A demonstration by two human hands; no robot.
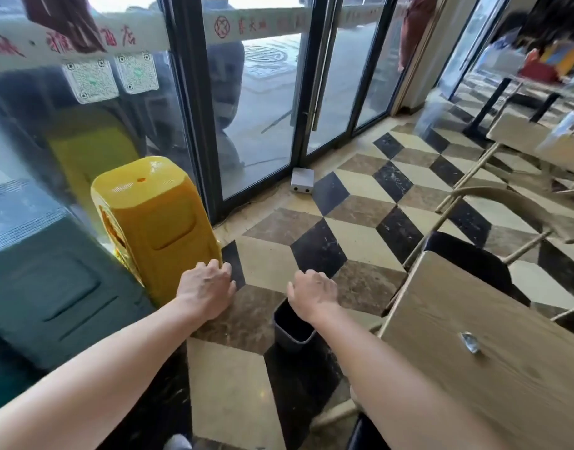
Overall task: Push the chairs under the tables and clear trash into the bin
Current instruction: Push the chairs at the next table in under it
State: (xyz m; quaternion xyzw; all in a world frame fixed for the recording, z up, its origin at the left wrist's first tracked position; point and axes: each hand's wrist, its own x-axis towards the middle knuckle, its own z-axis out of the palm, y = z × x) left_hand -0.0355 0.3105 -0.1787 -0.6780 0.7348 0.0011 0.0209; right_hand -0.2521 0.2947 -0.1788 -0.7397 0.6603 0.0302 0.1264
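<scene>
A small dark grey bin (293,326) stands open on the checkered floor in front of me. My right hand (313,292) hovers just above its far rim, fingers drooping loosely and holding nothing. My left hand (207,285) reaches forward with its fingertips against the lower corner of a tall yellow swing-lid bin (155,228); no grip is visible. A wooden table (493,368) on the right carries a small crumpled shiny wrapper (470,342). A chair with a dark seat (470,261) and curved wooden back is tucked at the table's far end.
A large dark green bin (51,287) stands left of the yellow one, against the glass wall. Glass doors (262,118) lie ahead, with a small grey box (301,180) on the floor at their base. More tables and chairs (519,134) fill the right side.
</scene>
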